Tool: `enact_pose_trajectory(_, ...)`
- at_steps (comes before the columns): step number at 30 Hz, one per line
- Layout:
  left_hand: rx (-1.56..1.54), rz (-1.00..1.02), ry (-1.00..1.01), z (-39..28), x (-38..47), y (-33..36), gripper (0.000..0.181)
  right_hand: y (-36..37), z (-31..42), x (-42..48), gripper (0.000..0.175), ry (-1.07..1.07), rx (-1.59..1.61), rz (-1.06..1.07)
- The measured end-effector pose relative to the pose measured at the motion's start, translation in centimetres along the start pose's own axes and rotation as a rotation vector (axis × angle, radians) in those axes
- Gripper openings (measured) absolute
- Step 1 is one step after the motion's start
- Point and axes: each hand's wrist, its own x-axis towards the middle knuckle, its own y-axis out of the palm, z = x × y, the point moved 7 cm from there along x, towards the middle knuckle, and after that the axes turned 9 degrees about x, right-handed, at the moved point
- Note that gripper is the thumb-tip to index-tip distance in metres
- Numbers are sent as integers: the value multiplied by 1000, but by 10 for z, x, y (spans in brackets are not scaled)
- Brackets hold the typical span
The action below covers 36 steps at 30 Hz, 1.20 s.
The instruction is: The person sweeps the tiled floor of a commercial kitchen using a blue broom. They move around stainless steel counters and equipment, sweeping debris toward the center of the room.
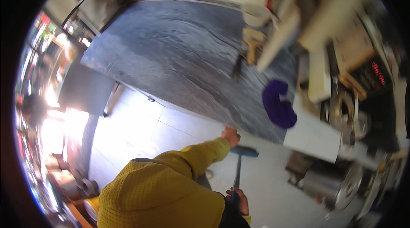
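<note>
My right hand, low in the view, is closed round the handle of a T-shaped squeegee. The squeegee's blue head points up towards the edge of a table with a grey marbled top. At that edge, just above the squeegee head, is my left hand, at the end of a yellow sleeve. Its fingers are curled and partly hidden, so I cannot tell whether they grip anything. A crumpled purple cloth lies on the tabletop to the right of my left hand.
Further back on the tabletop are a wide wooden-handled brush, a blurred dark tool and a whitish container. Blurred pale boards stand at the right, near a tape roll. A metal cylinder stands lower right.
</note>
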Motion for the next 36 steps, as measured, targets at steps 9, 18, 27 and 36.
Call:
enact_pose_trajectory(9, 14, -64, 79, 5, -3, -57, 22, -15, 93, 129, 31, -252, -893, 280)
enact_pose_trajectory(18, -166, -425, 24, -5, -10, -54, 32, 65, 124, 161, 29, -391, -1676, 1039)
enact_pose_trajectory(27, -851, -559, -206, -5, -46, -39, 61, 65, 90, 147, 31, 412, -1666, 306)
enact_pose_trajectory(36, -1121, -514, -176, 12, -64, -18, 76, 67, 82, 218, 33, 387, -1845, 294)
